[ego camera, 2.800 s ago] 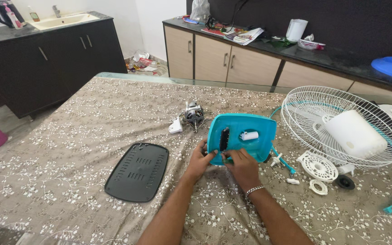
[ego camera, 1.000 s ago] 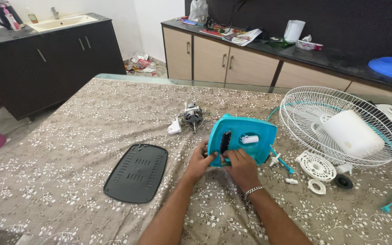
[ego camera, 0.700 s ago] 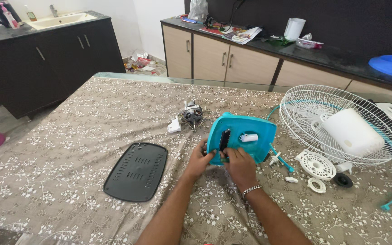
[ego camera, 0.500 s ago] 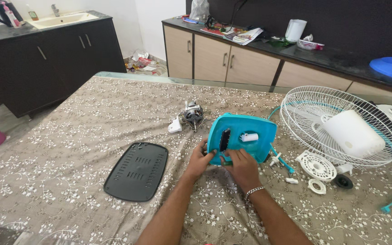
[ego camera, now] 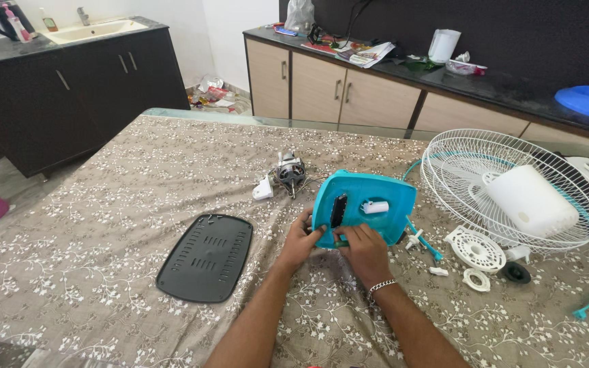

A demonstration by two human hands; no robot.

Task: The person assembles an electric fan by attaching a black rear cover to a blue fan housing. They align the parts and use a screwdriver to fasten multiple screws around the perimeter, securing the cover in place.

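A turquoise plastic fan base shell (ego camera: 373,197) stands tilted on its edge on the table, its hollow side facing me, with a black slot piece (ego camera: 339,210) and a white cylinder part (ego camera: 375,206) inside. My left hand (ego camera: 299,242) grips the shell's lower left edge. My right hand (ego camera: 363,253), a bracelet on its wrist, presses its fingertips at the shell's bottom rim under the black piece.
A black vented cover plate (ego camera: 206,257) lies to the left on the floral tablecloth (ego camera: 117,197). A small motor (ego camera: 289,171) sits behind the shell. At the right lie a white fan grille (ego camera: 472,163) holding a white housing (ego camera: 532,201), and several small white parts (ego camera: 476,249).
My hands and the turquoise shell stay almost where they were; only my right fingers shift slightly along the bottom rim.
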